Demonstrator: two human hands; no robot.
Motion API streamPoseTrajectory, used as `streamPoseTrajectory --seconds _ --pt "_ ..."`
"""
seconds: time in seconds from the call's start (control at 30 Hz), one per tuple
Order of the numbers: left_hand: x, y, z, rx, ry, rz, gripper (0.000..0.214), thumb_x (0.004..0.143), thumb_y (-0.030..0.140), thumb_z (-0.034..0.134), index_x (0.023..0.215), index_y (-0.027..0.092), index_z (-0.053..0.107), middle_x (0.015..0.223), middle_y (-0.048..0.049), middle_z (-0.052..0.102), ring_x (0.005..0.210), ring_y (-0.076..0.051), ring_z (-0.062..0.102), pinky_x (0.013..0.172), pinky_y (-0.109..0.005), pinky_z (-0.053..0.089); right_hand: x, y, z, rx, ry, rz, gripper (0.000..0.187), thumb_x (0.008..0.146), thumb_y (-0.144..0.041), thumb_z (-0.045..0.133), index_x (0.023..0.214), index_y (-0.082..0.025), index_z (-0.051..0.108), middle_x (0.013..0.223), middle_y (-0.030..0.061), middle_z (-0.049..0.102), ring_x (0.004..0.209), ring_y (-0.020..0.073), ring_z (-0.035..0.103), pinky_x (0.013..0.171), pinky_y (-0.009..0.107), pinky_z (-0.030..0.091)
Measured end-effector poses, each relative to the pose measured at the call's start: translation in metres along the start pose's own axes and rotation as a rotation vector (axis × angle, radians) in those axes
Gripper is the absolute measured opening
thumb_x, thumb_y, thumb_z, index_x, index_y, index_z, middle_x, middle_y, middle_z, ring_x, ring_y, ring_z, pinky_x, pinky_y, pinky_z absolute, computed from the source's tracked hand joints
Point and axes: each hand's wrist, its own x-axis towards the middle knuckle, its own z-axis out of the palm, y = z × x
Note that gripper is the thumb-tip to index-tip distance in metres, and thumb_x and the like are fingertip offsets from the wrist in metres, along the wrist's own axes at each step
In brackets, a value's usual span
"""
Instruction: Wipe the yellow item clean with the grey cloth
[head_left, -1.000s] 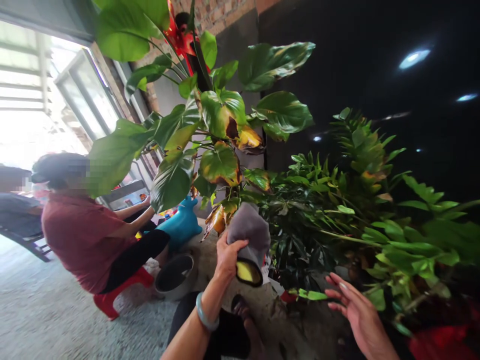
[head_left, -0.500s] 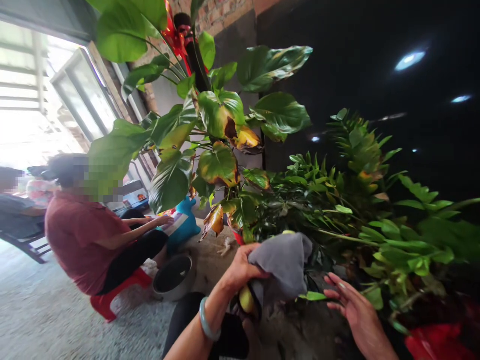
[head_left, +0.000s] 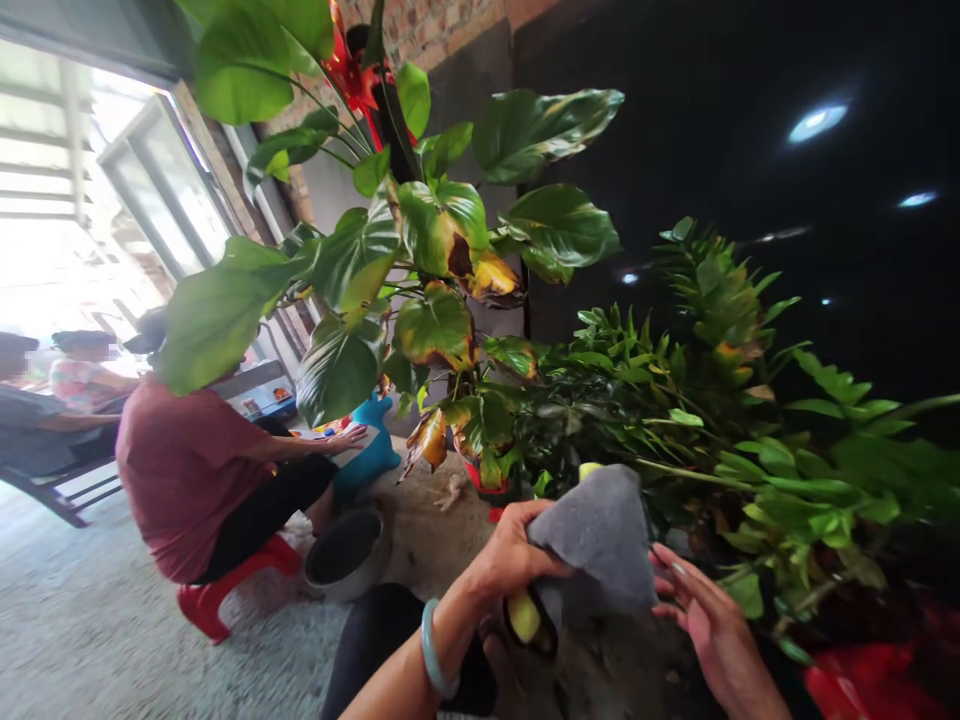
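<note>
My left hand (head_left: pixel 517 550), with a pale green bangle on its wrist, is closed on a grey cloth (head_left: pixel 596 535). The cloth hangs in a fold to the right of my fingers. Something yellow-green with a dark edge (head_left: pixel 523 617) shows under the hand, and a bit of the same yellow-green peeks over the cloth's top; what it is I cannot make out. My right hand (head_left: pixel 701 610) is at the cloth's right edge, fingers loosely stretched and apart. Whether its fingertips touch the cloth is hard to tell.
A tall leafy plant (head_left: pixel 435 325) with browned leaves rises ahead, and bushy green plants (head_left: pixel 780 480) crowd the right. On the left a person in a red shirt (head_left: pixel 187 470) sits on a red stool (head_left: pixel 202 600). A dark basin (head_left: pixel 349 555) stands on the floor near a blue toy-like object (head_left: pixel 379 455).
My left hand and the cloth have moved to the right, up to my right hand, which has hardly moved. The seated person has leaned and shifted an arm forward.
</note>
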Motion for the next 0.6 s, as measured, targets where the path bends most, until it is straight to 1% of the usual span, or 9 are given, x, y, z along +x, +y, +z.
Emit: streamPoseTrajectory --seconds 0.07,0.17,0.23,0.3,0.37,0.43,0.5,0.53,0.6 --pt "0.002 0.020 0.004 -0.031 -0.026 0.092 0.048 0.036 0.016 0.080 0.083 0.013 0.072 0.068 0.0034 0.058 0.066 -0.012 0.048 0.063 -0.021 0.040 -0.001 -0.002 0.001 0.008 0.019 0.011 0.037 0.036 -0.043 0.079 0.067 -0.023 0.075 0.079 0.0080 0.074 0.060 0.0222 0.063 0.047 0.031 0.048" --pt "0.018 0.035 0.006 -0.053 0.063 0.231 0.052 0.038 0.018 0.079 0.090 0.014 0.071 0.073 0.0022 0.060 0.069 -0.013 0.050 0.066 -0.022 0.042 -0.004 -0.005 0.003 0.025 0.033 0.028 0.038 0.032 -0.043 0.080 0.065 -0.024 0.075 0.076 0.0067 0.074 0.060 0.0219 0.063 0.046 0.030 0.049" --pt "0.030 0.026 0.005 -0.002 0.135 0.271 0.048 0.040 0.015 0.075 0.089 0.015 0.071 0.073 0.0024 0.060 0.071 -0.014 0.049 0.067 -0.021 0.041 -0.005 -0.005 0.004 0.029 0.029 0.027 0.038 0.031 -0.042 0.081 0.064 -0.024 0.075 0.076 0.0061 0.074 0.059 0.0218 0.063 0.045 0.029 0.048" --pt "0.036 0.003 0.002 0.130 0.168 0.237 0.044 0.042 0.010 0.070 0.086 0.015 0.072 0.071 0.0031 0.060 0.071 -0.014 0.049 0.066 -0.021 0.040 -0.005 -0.005 0.004 0.020 0.027 0.015 0.038 0.031 -0.041 0.081 0.065 -0.025 0.075 0.077 0.0053 0.074 0.059 0.0214 0.063 0.045 0.028 0.049" --pt "0.035 -0.023 -0.001 0.283 0.116 0.141 0.041 0.042 0.006 0.067 0.082 0.014 0.073 0.067 0.0044 0.058 0.068 -0.013 0.047 0.063 -0.020 0.038 -0.005 -0.005 0.003 0.002 0.034 0.007 0.037 0.032 -0.040 0.081 0.066 -0.026 0.075 0.078 0.0044 0.075 0.061 0.0213 0.064 0.045 0.028 0.049" --pt "0.028 -0.041 -0.004 0.368 -0.023 0.042 0.039 0.042 0.005 0.067 0.079 0.013 0.073 0.062 0.0060 0.054 0.064 -0.011 0.044 0.059 -0.019 0.036 -0.005 -0.005 0.002 -0.010 0.044 0.003 0.036 0.032 -0.040 0.080 0.065 -0.026 0.075 0.076 0.0039 0.074 0.060 0.0210 0.063 0.045 0.028 0.049" --pt "0.021 -0.040 -0.005 0.364 -0.126 0.017 0.037 0.042 0.006 0.069 0.078 0.013 0.073 0.061 0.0061 0.052 0.063 -0.011 0.043 0.059 -0.019 0.035 -0.004 -0.005 0.001 -0.008 0.043 0.004 0.035 0.032 -0.041 0.080 0.063 -0.026 0.075 0.072 0.0038 0.073 0.059 0.0208 0.063 0.045 0.028 0.049" --pt "0.019 -0.034 -0.005 0.333 -0.126 0.043 0.037 0.042 0.008 0.070 0.079 0.013 0.073 0.063 0.0057 0.053 0.064 -0.011 0.045 0.060 -0.020 0.036 -0.003 -0.004 0.001 -0.004 0.039 0.002 0.035 0.032 -0.041 0.080 0.063 -0.026 0.075 0.072 0.0041 0.073 0.059 0.0209 0.063 0.045 0.028 0.049" --pt "0.020 -0.011 -0.004 0.227 -0.025 0.143 0.040 0.042 0.011 0.072 0.082 0.013 0.073 0.069 0.0039 0.058 0.069 -0.013 0.048 0.065 -0.021 0.039 -0.002 -0.003 0.000 -0.002 0.029 -0.004 0.035 0.034 -0.041 0.079 0.065 -0.025 0.075 0.075 0.0055 0.074 0.060 0.0219 0.063 0.045 0.030 0.049"
